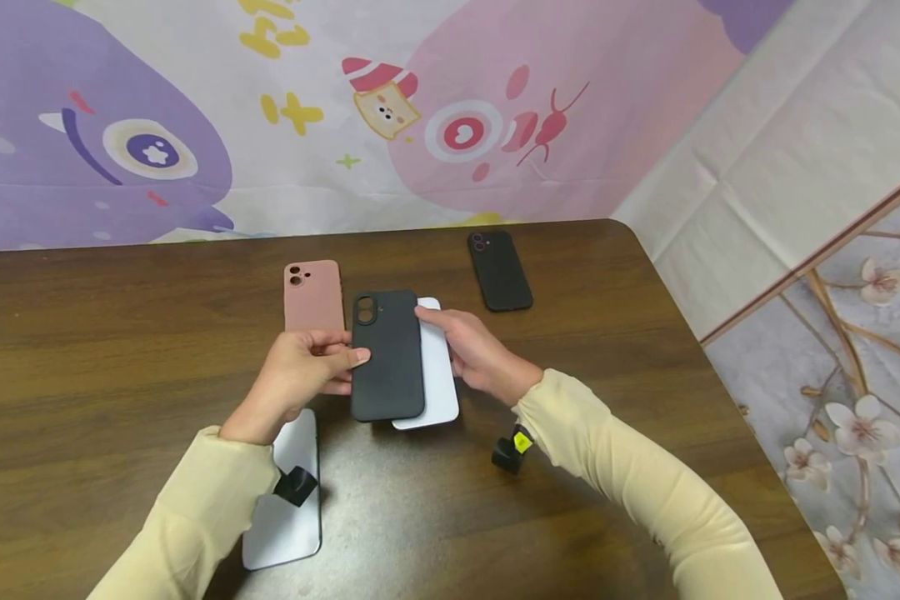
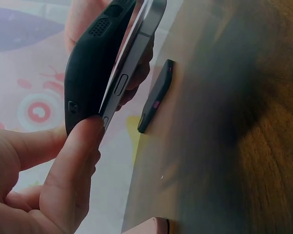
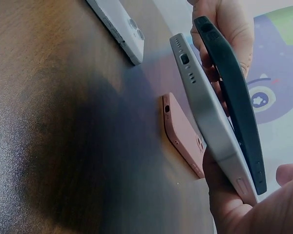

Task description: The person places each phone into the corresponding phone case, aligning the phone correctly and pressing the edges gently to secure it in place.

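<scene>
My left hand [image 1: 300,371] pinches the left edge of a black phone case [image 1: 387,367], its thumb on the case's back. Behind the case a white phone [image 1: 439,371] sticks out to the right, held along its side by my right hand [image 1: 483,350]. The right thumb reaches to the upper right corner of the case. In the right wrist view the phone [image 3: 212,119] and the case [image 3: 237,97] lie at a slight angle, with a narrow gap along the near end. From the left wrist, the phone's side buttons show beside the case [image 2: 90,73].
A pink phone case [image 1: 315,296] lies on the wooden table [image 1: 570,508] just beyond my left hand. Farther back on the right is a black phone case [image 1: 501,273]. Another white phone [image 1: 292,529] lies under my left forearm. A cartoon-printed cloth [image 1: 285,167] stands behind the table.
</scene>
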`<action>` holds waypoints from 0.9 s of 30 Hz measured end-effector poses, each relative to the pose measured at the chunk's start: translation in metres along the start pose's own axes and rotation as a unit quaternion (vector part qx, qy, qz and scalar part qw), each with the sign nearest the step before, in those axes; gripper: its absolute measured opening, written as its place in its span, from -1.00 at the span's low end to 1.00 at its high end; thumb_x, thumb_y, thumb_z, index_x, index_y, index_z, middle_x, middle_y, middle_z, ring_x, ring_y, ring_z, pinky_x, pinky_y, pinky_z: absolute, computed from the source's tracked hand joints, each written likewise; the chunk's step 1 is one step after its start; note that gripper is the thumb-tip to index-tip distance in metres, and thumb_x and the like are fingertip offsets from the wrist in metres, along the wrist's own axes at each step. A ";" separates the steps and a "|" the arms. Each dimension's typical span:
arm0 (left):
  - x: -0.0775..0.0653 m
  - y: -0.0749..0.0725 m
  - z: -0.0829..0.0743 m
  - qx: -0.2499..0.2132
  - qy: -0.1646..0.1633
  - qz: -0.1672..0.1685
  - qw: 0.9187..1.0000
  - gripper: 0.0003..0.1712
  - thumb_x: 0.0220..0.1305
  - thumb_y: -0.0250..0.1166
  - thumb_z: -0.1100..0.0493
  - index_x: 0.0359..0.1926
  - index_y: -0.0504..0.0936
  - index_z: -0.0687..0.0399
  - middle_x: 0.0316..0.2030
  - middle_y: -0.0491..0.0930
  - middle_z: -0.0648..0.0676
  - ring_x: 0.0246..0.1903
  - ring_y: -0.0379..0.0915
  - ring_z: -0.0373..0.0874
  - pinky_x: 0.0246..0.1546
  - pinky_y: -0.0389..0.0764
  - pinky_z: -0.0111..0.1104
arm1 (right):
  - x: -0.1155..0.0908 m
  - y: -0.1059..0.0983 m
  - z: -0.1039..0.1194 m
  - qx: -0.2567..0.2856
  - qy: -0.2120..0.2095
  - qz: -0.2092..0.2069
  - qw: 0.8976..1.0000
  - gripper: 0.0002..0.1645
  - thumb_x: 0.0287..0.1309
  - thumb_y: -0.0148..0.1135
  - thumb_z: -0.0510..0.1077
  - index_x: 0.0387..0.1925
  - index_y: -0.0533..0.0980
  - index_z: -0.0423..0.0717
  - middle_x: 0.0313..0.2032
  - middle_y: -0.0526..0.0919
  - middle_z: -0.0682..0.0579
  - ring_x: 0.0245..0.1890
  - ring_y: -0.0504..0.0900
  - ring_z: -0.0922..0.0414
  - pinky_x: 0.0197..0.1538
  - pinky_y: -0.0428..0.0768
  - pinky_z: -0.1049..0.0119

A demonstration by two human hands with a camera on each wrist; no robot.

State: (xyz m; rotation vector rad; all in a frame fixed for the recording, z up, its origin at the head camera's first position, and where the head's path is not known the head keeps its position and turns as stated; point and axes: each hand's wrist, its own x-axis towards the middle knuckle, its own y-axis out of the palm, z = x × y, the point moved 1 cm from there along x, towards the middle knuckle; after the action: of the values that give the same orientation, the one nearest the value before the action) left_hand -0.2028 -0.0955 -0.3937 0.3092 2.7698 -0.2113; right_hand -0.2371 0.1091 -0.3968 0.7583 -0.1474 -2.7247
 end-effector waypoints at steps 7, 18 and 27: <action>0.000 0.002 -0.001 0.002 0.006 -0.002 1.000 -0.40 0.20 0.28 0.26 0.18 0.33 0.52 -0.29 0.66 0.08 -0.52 0.56 -0.32 -0.39 0.70 -0.41 | 0.000 0.001 0.001 0.005 0.002 0.003 1.000 -0.54 0.36 -0.07 -0.02 0.09 0.38 -0.28 -0.43 0.67 0.17 -0.44 0.67 0.28 -0.36 0.66 0.41; 0.001 0.006 0.000 0.004 0.003 0.004 1.000 -0.39 0.21 0.27 0.24 0.18 0.32 0.52 -0.31 0.66 0.09 -0.53 0.55 -0.29 -0.37 0.70 -0.39 | -0.002 0.002 0.001 0.011 0.008 -0.006 1.000 -0.54 0.36 -0.07 -0.01 0.09 0.38 -0.26 -0.43 0.66 0.16 -0.43 0.67 0.27 -0.35 0.67 0.37; 0.002 0.010 0.003 0.020 0.002 0.005 1.000 -0.44 0.23 0.24 0.26 0.17 0.33 0.52 -0.14 0.64 0.29 -0.53 0.54 -0.28 -0.36 0.71 -0.38 | -0.004 0.002 0.000 0.008 0.008 0.011 1.000 -0.53 0.38 -0.11 0.00 0.11 0.38 -0.26 -0.42 0.68 0.16 -0.41 0.68 0.27 -0.28 0.69 0.35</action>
State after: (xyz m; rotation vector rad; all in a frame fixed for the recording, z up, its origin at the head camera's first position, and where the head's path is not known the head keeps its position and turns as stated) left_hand -0.2008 -0.0861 -0.3981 0.3335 2.7701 -0.2645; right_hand -0.2338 0.1083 -0.3943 0.7781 -0.1730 -2.6996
